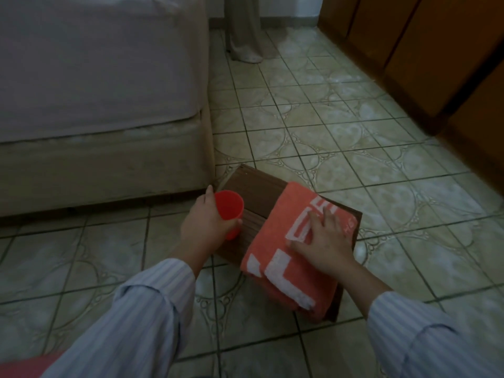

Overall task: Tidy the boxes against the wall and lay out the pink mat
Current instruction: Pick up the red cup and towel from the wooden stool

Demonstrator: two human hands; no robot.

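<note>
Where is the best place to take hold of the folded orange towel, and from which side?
Probably at its near folded edge, from the person's own side. The towel lies flat on the brown board, with that thick edge overhanging. The right hand already rests on top.

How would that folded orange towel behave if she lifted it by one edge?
The folded orange towel would probably flop and unfold, since it looks like soft terry. Folded thick, it likely has some weight. Under the right hand it should grip, not slide, on the brown board.
</note>
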